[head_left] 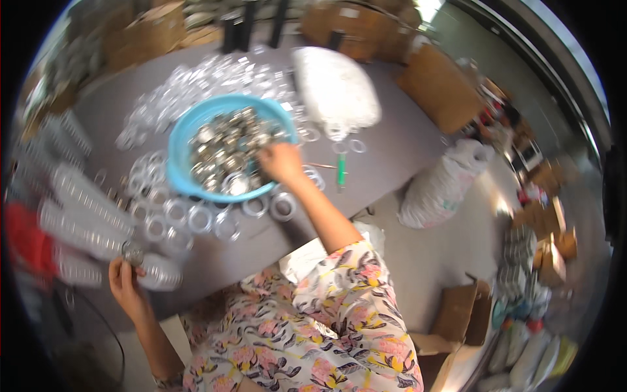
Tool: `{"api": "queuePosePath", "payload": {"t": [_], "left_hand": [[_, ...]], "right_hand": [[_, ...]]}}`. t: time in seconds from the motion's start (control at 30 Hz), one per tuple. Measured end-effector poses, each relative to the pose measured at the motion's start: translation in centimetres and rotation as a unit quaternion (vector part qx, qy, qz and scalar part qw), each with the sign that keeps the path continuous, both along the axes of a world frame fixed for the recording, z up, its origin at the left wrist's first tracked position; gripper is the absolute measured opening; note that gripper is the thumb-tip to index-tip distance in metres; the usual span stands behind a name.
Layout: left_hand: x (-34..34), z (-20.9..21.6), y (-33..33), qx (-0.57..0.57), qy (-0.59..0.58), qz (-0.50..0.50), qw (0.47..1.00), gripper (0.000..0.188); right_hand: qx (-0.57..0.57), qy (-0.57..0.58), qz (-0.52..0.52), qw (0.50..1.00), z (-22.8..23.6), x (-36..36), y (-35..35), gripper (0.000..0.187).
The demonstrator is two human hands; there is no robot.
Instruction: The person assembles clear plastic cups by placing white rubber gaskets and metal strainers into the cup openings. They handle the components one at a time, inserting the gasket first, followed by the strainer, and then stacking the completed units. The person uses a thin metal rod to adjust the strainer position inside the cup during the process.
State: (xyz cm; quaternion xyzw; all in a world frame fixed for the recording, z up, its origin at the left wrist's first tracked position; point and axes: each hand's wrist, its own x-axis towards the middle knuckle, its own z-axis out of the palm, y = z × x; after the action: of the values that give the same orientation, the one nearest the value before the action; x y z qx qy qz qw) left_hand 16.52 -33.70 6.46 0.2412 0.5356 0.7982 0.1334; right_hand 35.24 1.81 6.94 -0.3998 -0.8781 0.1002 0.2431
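My left hand (128, 289) is at the table's near left, its fingers closed on a small round metallic piece (132, 252) held upright beside the stacked clear plastic. My right hand (281, 163) reaches over the right rim of a light blue basin (177, 171). Its fingers are bent down among a heap of shiny round metal pieces (225, 145), and what they grip is hidden. Clear plastic rings (176, 212) lie around the near side of the basin.
Long rows of stacked clear plastic parts (85, 228) run along the left, by a red object (29, 242). Behind the basin spreads a pile of clear pieces (202, 81). A white bag (336, 91) and a green-handled tool (341, 170) lie right. A white sack (444, 186) stands beyond the table edge.
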Motion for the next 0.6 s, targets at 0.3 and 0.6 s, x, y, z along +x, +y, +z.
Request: {"api": "queuePosePath", "payload": {"t": [0.3, 0.6], "left_hand": [[0.9, 1.2, -3.3, -0.210, 0.327, 0.092, 0.917, 0.016], [0.2, 1.6, -3.3, -0.379, 0.533, 0.016, 0.757, 0.021]], "right_hand": [[-0.219, 0.381, 0.081, 0.894, 3.7, -1.2, -14.3, 0.018], [-0.155, 0.251, 0.381, 0.876, -0.5, -6.0, -21.0, 0.016]]}}
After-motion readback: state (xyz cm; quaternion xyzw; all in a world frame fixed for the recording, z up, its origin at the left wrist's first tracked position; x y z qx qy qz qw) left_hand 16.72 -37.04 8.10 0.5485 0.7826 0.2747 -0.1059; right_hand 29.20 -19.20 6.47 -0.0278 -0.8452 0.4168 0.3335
